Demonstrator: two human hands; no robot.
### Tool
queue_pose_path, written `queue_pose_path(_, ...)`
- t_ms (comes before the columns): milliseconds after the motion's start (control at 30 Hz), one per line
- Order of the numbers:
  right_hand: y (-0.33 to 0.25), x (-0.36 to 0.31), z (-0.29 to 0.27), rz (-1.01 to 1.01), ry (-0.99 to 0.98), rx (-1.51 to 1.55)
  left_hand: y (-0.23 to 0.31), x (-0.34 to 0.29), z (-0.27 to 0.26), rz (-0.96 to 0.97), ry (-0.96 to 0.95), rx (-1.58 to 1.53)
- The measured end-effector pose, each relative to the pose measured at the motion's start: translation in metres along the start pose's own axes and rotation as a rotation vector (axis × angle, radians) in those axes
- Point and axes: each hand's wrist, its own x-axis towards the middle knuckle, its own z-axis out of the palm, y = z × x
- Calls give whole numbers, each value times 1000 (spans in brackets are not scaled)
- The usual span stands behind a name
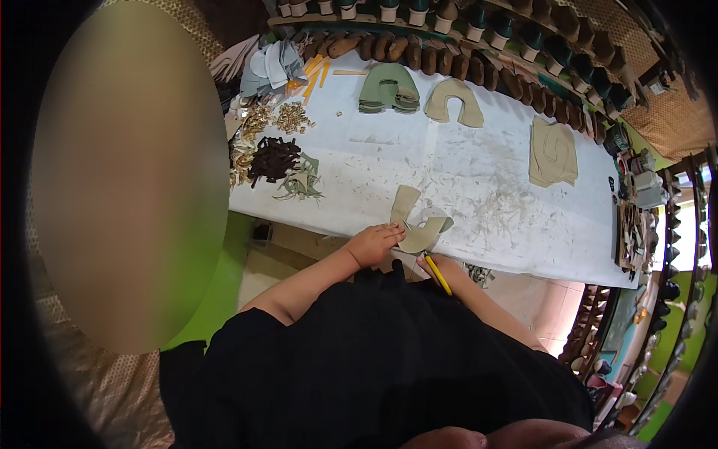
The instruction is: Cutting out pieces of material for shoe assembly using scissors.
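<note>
The wearer's loose black cloth top [389, 337] fills the foreground. Just beyond it, the right hand [443, 269] has its fingers closed around a slim, yellow-handled tool [438, 275], its working tip too small to make out, held at the near edge of the table. The left hand [376, 245] lies with its fingers close together on the left part of a curved, flat beige piece [424, 237]; whether its thumb grips from beneath I cannot tell. That piece rests on the near edge of the white-covered table [523, 243], between the two hands, with a grey-green bit showing at its right end. Farther off to the left are thin grey-green trimmings [302, 183], touching a heap of dark brown strips [274, 160], and behind that a scatter of small gold-coloured pieces [293, 118]. To the right lie flat beige sheets with a curved outline [552, 153]. Beyond sit an arched beige stack [452, 90] and, just beside it, an arched green stack [389, 81]. A row of brown shoe-shaped forms [430, 58] lines the far edge, below a shelf of shoes
</note>
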Motion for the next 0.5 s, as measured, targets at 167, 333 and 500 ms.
queue_pose_path(167, -3, -2, 10, 153, 71, -100, 3, -1, 2, -27, 59, -9)
queue_pose_path(333, -12, -7, 13, 193, 96, -77, 11, -1, 3, -47, 102, 10)
queue_pose_path(500, 8, 1, 27, 99, 138, -8, 29, 8, 1, -92, 115, 48)
